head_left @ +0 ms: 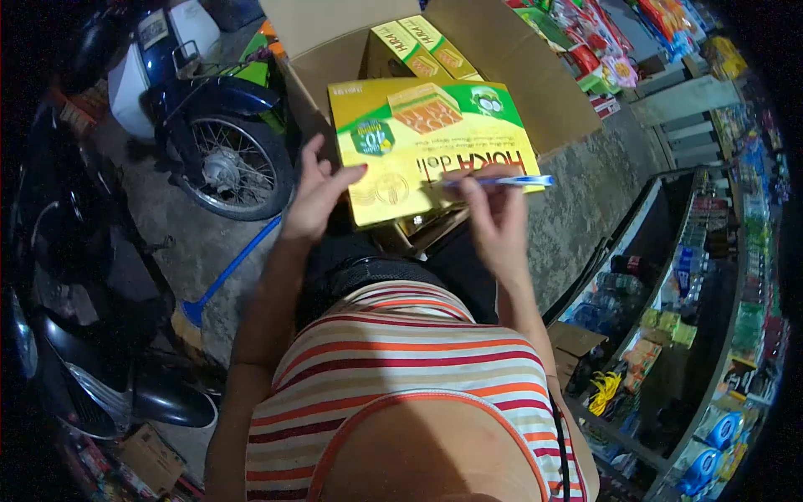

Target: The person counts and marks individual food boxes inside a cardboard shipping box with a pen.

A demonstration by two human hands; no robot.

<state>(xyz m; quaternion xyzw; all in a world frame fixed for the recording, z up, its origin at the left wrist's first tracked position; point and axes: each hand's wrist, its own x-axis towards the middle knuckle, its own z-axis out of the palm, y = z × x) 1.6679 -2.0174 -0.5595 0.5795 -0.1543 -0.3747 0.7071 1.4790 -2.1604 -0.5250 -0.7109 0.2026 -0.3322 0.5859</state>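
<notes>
A flat yellow Hura Deli cake box (435,146) is tilted toward me, its printing upside down from where I look. My left hand (314,197) grips its left edge, thumb on the front face and fingers along the side. A blue and white pen (502,181) is pinched in my right hand (499,222), its tip pointing left, close over the lower part of the box's face. Behind stands an open cardboard carton (544,100) with more yellow Hura boxes (422,46) inside.
Motorbikes stand on the left, one with its front wheel (230,163) near the carton. A blue-handled broom (234,266) lies on the concrete floor (577,217). Shelves (711,309) of bottles and packets line the right side, and colourful packaged goods (577,42) are at the back right.
</notes>
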